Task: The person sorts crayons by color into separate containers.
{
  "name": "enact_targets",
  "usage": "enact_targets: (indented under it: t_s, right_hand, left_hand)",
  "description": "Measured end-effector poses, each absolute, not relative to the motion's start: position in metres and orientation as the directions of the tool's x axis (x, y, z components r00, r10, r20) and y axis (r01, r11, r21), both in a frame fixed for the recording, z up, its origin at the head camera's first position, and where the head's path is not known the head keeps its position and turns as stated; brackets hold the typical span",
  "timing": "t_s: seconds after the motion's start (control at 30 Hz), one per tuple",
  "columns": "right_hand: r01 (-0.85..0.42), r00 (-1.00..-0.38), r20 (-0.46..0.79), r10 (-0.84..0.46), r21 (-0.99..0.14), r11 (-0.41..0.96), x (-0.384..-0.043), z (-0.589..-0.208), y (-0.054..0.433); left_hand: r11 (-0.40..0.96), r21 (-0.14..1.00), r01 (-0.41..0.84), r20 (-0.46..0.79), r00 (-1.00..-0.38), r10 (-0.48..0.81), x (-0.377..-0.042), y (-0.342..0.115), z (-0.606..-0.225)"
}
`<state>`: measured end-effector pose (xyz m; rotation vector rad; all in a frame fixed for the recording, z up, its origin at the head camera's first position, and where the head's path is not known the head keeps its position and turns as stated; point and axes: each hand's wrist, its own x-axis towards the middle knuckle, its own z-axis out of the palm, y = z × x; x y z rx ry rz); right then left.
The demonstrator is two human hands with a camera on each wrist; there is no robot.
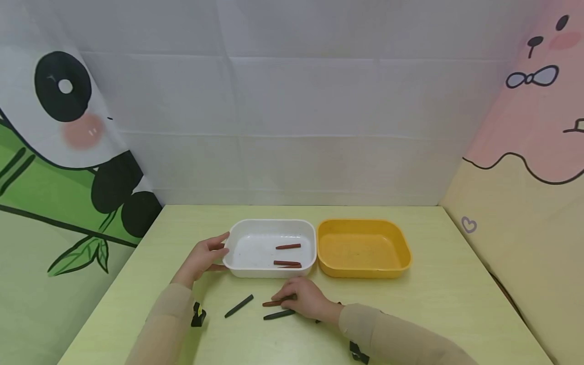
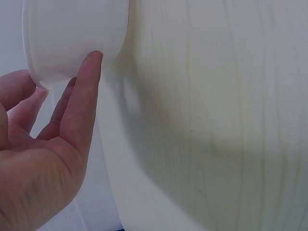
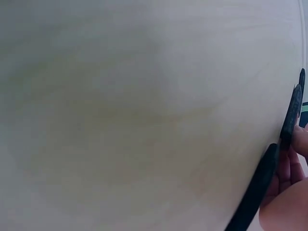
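Observation:
My left hand (image 1: 204,257) holds the left end of the white tray (image 1: 269,272), with fingers at its rim and one digit laid along its outer wall (image 2: 79,29). In front of this tray, my right hand (image 1: 307,297) pinches a reddish-brown crayon (image 1: 270,304) low over the table. A dark crayon (image 1: 278,315) lies just beside those fingers, its right end hidden by the hand. Another dark crayon (image 1: 239,306) rests slantwise to the left. In the right wrist view, a dark-looking crayon (image 3: 252,192) lies close to the hand.
Reddish-brown crayons, one farther back (image 1: 288,247) and others near the front wall (image 1: 286,263), lie inside the white tray. A yellow tray (image 1: 365,274) stands against its right side. Cloth panels with cartoon figures border the pale table (image 1: 438,314), and a grey-white sheet (image 1: 292,101) hangs behind.

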<state>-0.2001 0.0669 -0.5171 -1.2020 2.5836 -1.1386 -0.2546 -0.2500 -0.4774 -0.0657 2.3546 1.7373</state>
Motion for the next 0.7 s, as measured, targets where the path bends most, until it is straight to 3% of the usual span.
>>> enact_targets:
  t_s: [0.23, 0.7]
  right_hand:
    - [-0.608, -0.715, 0.211, -0.667, -0.658, 0.444, -0.201, -0.52, 0.064]
    - [-0.494, -0.765, 0.173, -0.62, -0.776, 0.393, -0.201, -0.505, 0.069]
  left_hand:
    - [0.306, 0.938, -0.16, -0.197, -0.976, 0.095, -0.252, -0.249, -0.476]
    - [0.311, 0.935, -0.171, -0.208, -0.974, 0.09, -0.251, -0.248, -0.474]
